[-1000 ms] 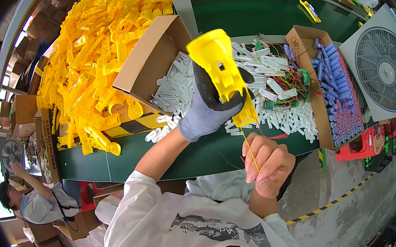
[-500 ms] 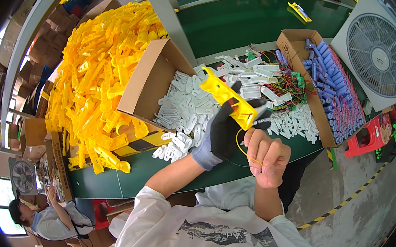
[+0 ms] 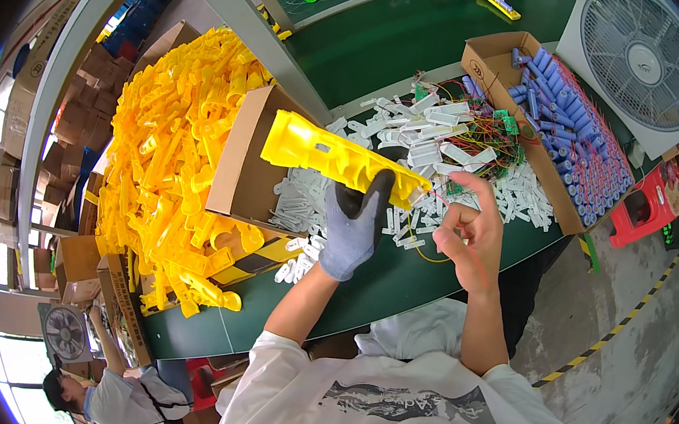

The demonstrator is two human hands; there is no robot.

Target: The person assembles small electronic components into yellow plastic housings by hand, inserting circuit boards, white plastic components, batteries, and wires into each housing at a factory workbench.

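Yellow housing (image 3: pixel 345 163) sits in the clasped grip of the left hand (image 3: pixel 357 224), a thin wire (image 3: pixel 430 260) still loose, the right hand (image 3: pixel 475 241) spread-fingered nearby, heaped housings (image 3: pixel 164 169) apparently unwired.

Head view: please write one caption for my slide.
Gray-gloved left hand holding a long yellow plastic housing beside the bare right hand, above a green tabletop with white plastic pieces.

Housing (image 3: pixel 349 162) is yel, glove (image 3: pixel 350 242) gry w/ blk, tbl (image 3: pixel 431 281) grn, floor tape (image 3: pixel 619 326) yel/blk striped
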